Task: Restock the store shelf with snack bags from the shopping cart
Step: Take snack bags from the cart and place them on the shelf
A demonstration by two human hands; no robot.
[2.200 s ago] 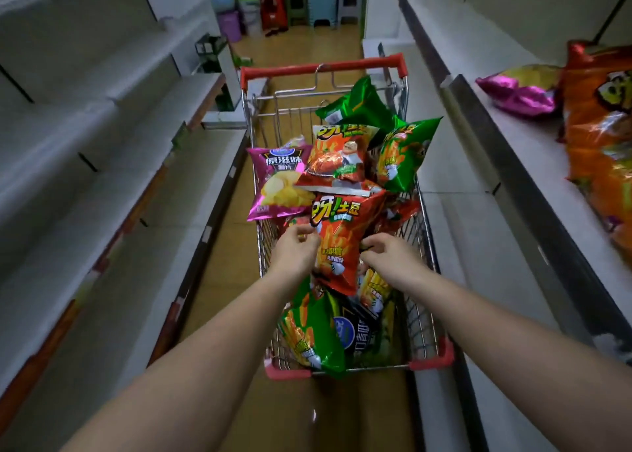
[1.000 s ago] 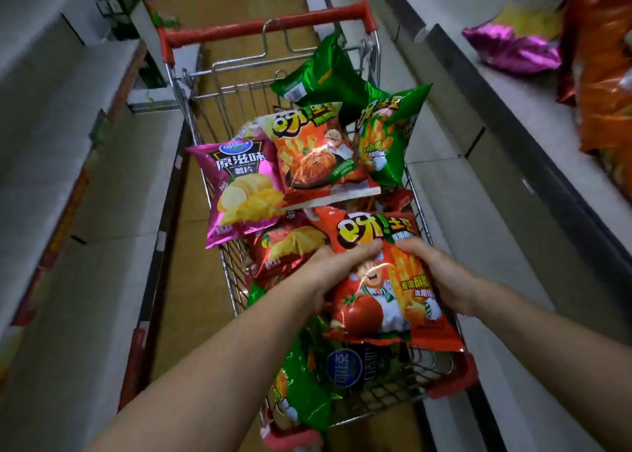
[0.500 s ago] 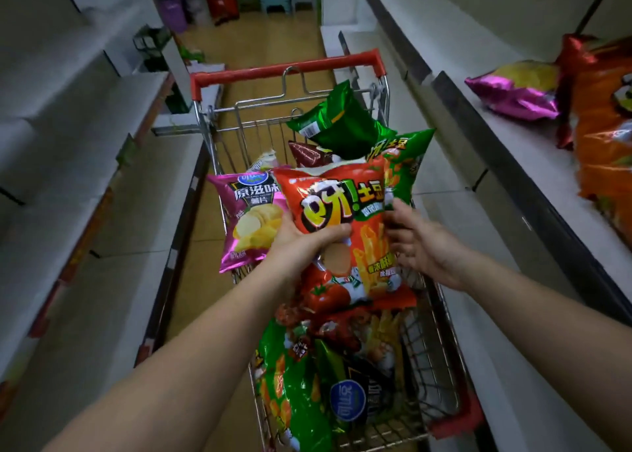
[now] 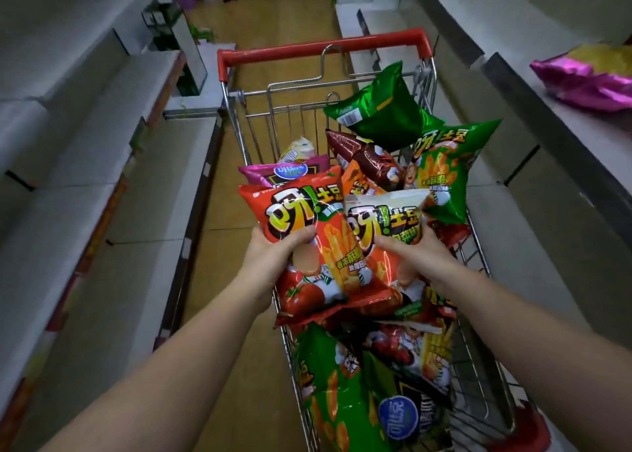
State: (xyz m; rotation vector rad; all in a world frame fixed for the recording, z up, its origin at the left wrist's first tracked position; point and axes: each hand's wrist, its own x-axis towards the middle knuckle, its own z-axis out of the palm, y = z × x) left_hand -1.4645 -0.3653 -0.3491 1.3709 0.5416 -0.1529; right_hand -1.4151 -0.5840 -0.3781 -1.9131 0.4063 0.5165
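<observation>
At the centre of the frame the left hand (image 4: 273,256) grips a red bag (image 4: 307,219) by its left edge, thumb across the front over the yellow lettering, fingers curled behind. The bag stands upright above the cart (image 4: 321,46), its lower end hanging over the cart's left rim. Just to the right, the right hand (image 4: 415,256) grasps a second red bag (image 4: 386,219) with a white top; the thumb presses on its front and the fingers wrap round the right edge. This bag overlaps the first one's right side, and the two touch.

The wire cart with its red handle runs from the upper middle to the bottom right of the frame. Inside, behind the held bags, lie a pink bag (image 4: 273,173), a brown bag (image 4: 369,159), a plain green bag (image 4: 379,106) turned barcode up, and a green bag (image 4: 444,168) with yellow lettering leaning on the right rim. Toward the bottom of the frame, more bags fill the near end: another green one (image 4: 328,393) and a dark one with a blue round logo (image 4: 402,417).

White shelves (image 4: 85,137) line the left side. On the right shelf (image 4: 564,127), at the upper right edge, lies a pink and yellow bag (image 4: 588,75).
</observation>
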